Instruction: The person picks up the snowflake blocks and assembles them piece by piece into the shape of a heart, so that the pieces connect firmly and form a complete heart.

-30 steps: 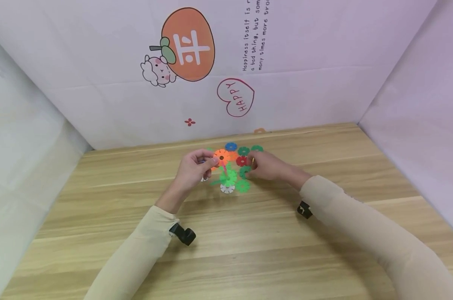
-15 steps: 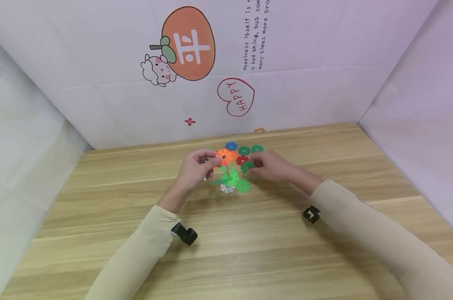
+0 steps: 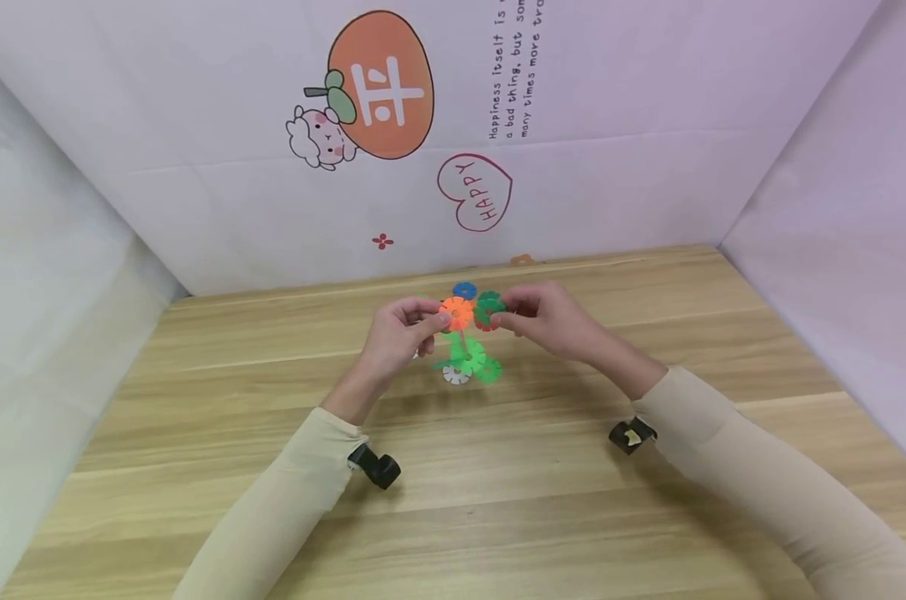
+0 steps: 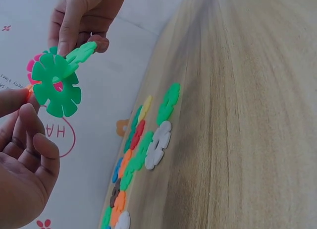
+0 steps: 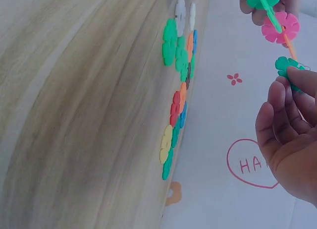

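Observation:
In the head view my left hand (image 3: 400, 333) pinches an orange notched flower disc (image 3: 463, 306) by its edge. A pink disc (image 5: 277, 31), a green disc (image 4: 63, 99) and a light green disc (image 4: 82, 52) are joined to it in a chain. My right hand (image 3: 553, 321) pinches a dark green flower disc (image 3: 493, 301) between thumb and fingers. This disc is held up right beside the orange one; in the right wrist view it meets the orange disc's edge. Whether their slots are engaged I cannot tell.
Loose flower discs lie on the wooden table (image 3: 468, 500) below the hands, among them a white disc (image 4: 157, 145), a red disc (image 5: 175, 108), a yellow disc (image 5: 165, 144) and a blue disc (image 3: 464, 287). A printed white cloth (image 3: 610, 183) stands behind the table.
My right hand has picked the dark green disc up off the table and raised it beside the orange disc. The left hand, with its chain, has shifted slightly right.

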Available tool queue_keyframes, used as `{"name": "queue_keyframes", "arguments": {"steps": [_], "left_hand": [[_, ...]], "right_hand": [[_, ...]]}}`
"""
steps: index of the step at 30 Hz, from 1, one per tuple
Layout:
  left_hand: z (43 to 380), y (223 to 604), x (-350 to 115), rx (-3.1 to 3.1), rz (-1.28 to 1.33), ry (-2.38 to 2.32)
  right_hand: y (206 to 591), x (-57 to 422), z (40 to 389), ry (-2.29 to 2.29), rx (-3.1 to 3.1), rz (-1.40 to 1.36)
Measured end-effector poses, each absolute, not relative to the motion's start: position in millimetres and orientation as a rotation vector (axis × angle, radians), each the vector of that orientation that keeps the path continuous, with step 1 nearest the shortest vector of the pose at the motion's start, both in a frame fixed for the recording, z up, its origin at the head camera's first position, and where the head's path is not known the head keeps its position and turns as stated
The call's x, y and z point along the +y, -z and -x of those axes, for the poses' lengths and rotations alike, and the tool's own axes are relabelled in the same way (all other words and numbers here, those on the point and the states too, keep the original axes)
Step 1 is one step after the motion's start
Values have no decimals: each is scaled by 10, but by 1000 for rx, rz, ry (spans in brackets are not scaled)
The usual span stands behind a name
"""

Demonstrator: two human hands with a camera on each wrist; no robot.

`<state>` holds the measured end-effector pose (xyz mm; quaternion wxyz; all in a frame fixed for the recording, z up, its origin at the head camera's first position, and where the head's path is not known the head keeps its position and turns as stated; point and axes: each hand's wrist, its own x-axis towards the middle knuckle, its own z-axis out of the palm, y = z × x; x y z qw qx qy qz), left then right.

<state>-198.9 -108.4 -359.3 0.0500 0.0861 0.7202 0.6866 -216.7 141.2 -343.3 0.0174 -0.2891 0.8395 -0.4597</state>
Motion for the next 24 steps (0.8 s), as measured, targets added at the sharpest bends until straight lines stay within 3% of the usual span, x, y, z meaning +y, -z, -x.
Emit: {"name": "queue_keyframes", "arguments": {"steps": [24], "left_hand": [[1968, 3587, -1118, 2149, -265, -2105]], "right_hand": [[3359, 1363, 2090, 1415, 2698, 973]]}}
